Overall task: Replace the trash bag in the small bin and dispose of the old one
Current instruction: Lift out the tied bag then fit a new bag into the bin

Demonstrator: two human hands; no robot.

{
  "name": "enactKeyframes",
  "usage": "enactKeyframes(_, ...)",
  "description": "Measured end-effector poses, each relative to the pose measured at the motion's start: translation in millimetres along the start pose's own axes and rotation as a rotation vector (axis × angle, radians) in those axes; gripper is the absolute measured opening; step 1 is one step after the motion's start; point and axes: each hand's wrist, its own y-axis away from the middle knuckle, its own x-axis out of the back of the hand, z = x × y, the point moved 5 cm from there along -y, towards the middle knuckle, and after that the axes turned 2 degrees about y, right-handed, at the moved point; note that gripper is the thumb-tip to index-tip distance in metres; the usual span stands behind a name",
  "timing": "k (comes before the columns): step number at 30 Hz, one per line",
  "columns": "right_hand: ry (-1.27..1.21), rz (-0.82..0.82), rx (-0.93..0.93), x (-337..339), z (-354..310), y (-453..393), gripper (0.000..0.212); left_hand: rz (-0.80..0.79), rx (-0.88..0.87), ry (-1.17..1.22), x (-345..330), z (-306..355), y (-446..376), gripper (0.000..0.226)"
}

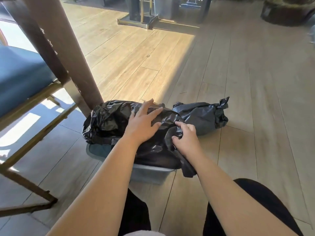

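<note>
A small grey bin [150, 174] stands on the wood floor in front of my knees. A fresh black trash bag [109, 120] is draped over its top and hides the opening. My left hand [143, 123] lies flat on the bag with fingers spread. My right hand [185, 138] pinches a fold of the same bag at the bin's right rim. The old bag [202, 116], knotted at its top, lies on the floor just right of the bin and behind my right hand.
A thick brown table leg [68, 65] rises just left of the bin. A blue-cushioned chair [20, 77] with a gold frame stands at the left. Dark furniture bases [144, 19] sit across the floor at the back.
</note>
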Motion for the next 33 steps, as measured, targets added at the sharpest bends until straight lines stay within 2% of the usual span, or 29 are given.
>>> enactKeyframes(3, -0.016, 0.116, -0.007, -9, -3, -2, 0.055, 0.136, -0.056, -0.069, 7, -11, 33, 0.037)
enactKeyframes(6, -0.016, 0.147, 0.0, -11, -8, -14, 0.056, 0.238, -0.025, -0.176, 14, -27, 59, 0.056)
enactKeyframes(8, 0.002, 0.164, 0.006, -9, -12, -22, 0.056, 0.278, -0.003, -0.241, 17, -39, 71, 0.059)
enactKeyframes(11, 0.033, 0.141, -0.01, -10, -17, -30, 0.055, 0.383, -0.063, -0.182, 22, -51, 89, 0.044)
enactKeyframes(13, 0.189, 0.107, -0.051, -13, -21, -27, 0.048, 0.422, -0.083, -0.132, 24, -54, 100, 0.044)
enactKeyframes(15, 0.509, 0.155, 0.093, -15, -36, -20, 0.033, 0.414, -0.089, -0.131, 23, -58, 107, 0.048)
enactKeyframes(17, 0.545, 0.144, 0.416, -26, -63, -5, 0.025, 0.407, -0.098, -0.153, 23, -59, 111, 0.047)
enactKeyframes(18, 0.457, 0.037, 0.534, -34, -73, 5, 0.027, 0.417, -0.11, -0.154, 25, -59, 113, 0.044)
enactKeyframes(20, 0.274, -0.258, 0.61, -52, -82, 24, 0.04, 0.441, -0.124, -0.154, 32, -58, 117, 0.036)
enactKeyframes(22, 0.343, -0.374, 0.653, -66, -78, 34, 0.068, 0.448, -0.102, -0.157, 37, -59, 124, 0.025)
enactKeyframes(24, 0.506, -0.349, 0.719, -74, -68, 36, 0.08, 0.438, -0.041, -0.147, 38, -69, 133, 0.018)
enactKeyframes(28, 0.541, -0.2, 0.876, -80, -62, 36, 0.059, 0.396, 0.081, -0.063, 33, -91, 151, 0.042)
enactKeyframes(31, 0.556, -0.07, 1.0, -84, -62, 40, 0.047, 0.53, 0.256, 0.168, 36, -99, 150, 0.041)
enactKeyframes(33, 0.604, 0.044, 1.076, -85, -63, 47, 0.042, 0.628, 0.438, 0.216, 37, -105, 146, 0.021)
